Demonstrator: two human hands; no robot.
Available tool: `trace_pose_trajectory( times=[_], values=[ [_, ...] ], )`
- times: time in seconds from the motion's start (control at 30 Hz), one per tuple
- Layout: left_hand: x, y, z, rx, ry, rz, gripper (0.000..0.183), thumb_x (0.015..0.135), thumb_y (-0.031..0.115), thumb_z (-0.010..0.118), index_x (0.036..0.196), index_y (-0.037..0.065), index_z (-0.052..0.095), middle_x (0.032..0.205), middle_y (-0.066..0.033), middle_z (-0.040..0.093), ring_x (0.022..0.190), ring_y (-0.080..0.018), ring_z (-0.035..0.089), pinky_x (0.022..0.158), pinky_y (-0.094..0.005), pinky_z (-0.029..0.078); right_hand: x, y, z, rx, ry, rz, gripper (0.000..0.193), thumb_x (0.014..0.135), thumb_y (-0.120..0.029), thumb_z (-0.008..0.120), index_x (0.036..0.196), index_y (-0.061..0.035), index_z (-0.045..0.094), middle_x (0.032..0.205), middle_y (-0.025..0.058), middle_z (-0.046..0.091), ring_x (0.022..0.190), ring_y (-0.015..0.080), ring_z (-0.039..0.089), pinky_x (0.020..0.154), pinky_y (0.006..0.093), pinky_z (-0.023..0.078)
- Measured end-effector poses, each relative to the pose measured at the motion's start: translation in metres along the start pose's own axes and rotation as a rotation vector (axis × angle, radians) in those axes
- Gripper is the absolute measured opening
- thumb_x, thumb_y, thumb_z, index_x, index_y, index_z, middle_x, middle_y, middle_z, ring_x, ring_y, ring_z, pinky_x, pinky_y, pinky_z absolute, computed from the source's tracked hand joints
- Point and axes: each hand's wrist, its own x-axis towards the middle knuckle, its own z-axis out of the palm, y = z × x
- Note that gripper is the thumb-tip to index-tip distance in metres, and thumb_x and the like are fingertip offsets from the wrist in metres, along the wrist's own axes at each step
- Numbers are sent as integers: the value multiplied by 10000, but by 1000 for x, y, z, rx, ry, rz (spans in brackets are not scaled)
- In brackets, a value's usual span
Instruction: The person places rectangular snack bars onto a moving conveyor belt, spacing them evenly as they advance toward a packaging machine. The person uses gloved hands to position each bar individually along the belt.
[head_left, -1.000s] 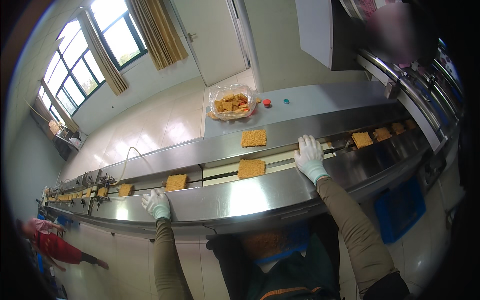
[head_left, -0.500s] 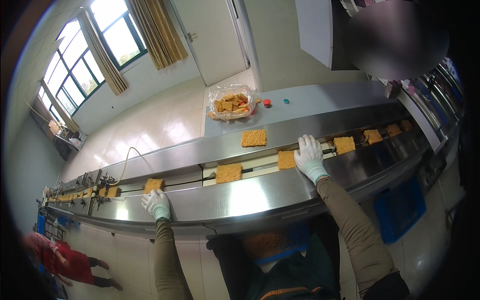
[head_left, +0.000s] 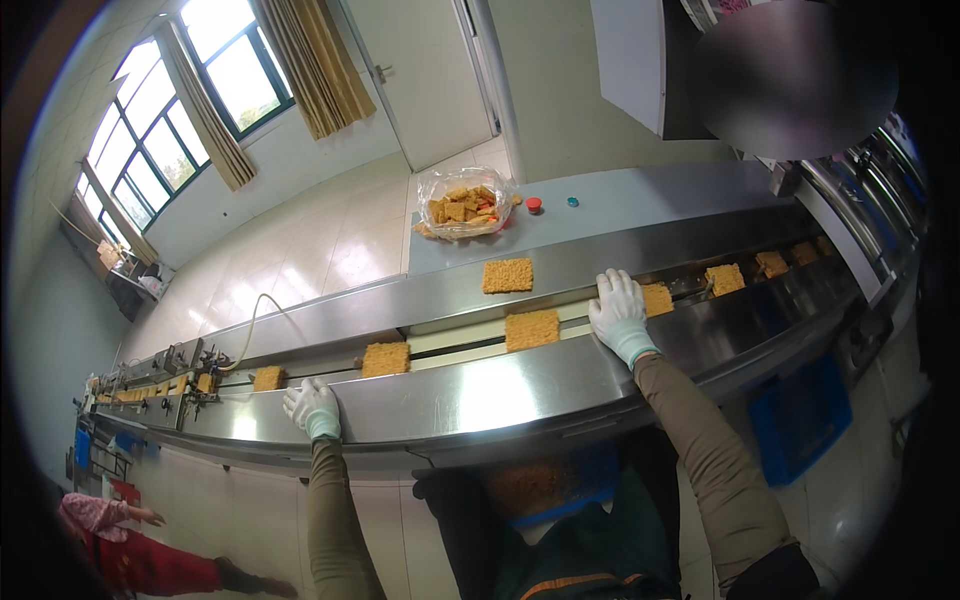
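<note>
My left hand [head_left: 313, 408], in a white glove, rests on the near steel edge of a long conveyor channel, fingers apart and holding nothing. Golden, rough-textured rectangular cakes lie spaced along the channel. The cake nearest that hand is a small-looking cake [head_left: 268, 378] just to its left. To its upper right lies another cake [head_left: 386, 359]. My right hand [head_left: 619, 312], also gloved, is spread over the channel with its fingers stretched out. It partly hides one cake [head_left: 657, 299]; contact cannot be made out. A further cake [head_left: 532, 330] lies between my hands.
One loose cake [head_left: 508, 275] lies on the far steel ledge. Behind it, a clear plastic bag [head_left: 466, 206] of broken pieces stands on a grey table [head_left: 650, 197]. Rollers [head_left: 855, 200] flank the right end. A blue crate [head_left: 800, 420] is below; a person in red [head_left: 150, 560] is at lower left.
The cakes sit at different places along the channel, shifted under my right hand; their direction is uncertain. Both my hands stay put. The person at lower left has changed position and appears larger.
</note>
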Motion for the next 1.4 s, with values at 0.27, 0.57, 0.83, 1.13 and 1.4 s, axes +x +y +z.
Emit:
trace_pose_trajectory(
  times=[0.27,0.57,0.83,1.13,1.4],
  values=[
    [0,2,0,-27,2,-3,360,891,378,468,1031,95,643,1280,-260,474,1211,-409,427,1061,-461,294,0,1,2,6,4,6,469,822,-257,532,1230,-29,495,1315,124,468,1279,285,367,1054,435,298],
    [0,1,0,-27,-5,0,370,897,383,464,1043,92,639,1286,-253,473,1221,-407,420,1064,-462,291,0,0,0,22,2,13,464,829,-259,534,1234,-35,499,1320,123,467,1281,284,368,1056,427,299],
    [1,0,1,-14,-1,3,374,898,388,462,1036,91,641,1285,-257,473,1218,-408,425,1065,-461,290,-1,1,2,17,16,3,460,827,-259,531,1226,-34,496,1318,126,466,1281,287,367,1054,428,298],
    [-1,3,-3,-12,-20,5,362,894,385,463,1020,96,642,1285,-266,473,1217,-412,426,1060,-463,295,0,2,3,15,26,-15,453,813,-246,533,1206,-23,499,1302,135,471,1263,291,380,1042,431,309],
    [0,1,0,-20,-8,8,367,902,384,456,1048,101,639,1300,-267,464,1225,-413,421,1064,-463,292,0,3,4,16,28,-9,457,818,-264,544,1210,-32,500,1297,129,478,1261,290,384,1042,431,312]
  ],
)
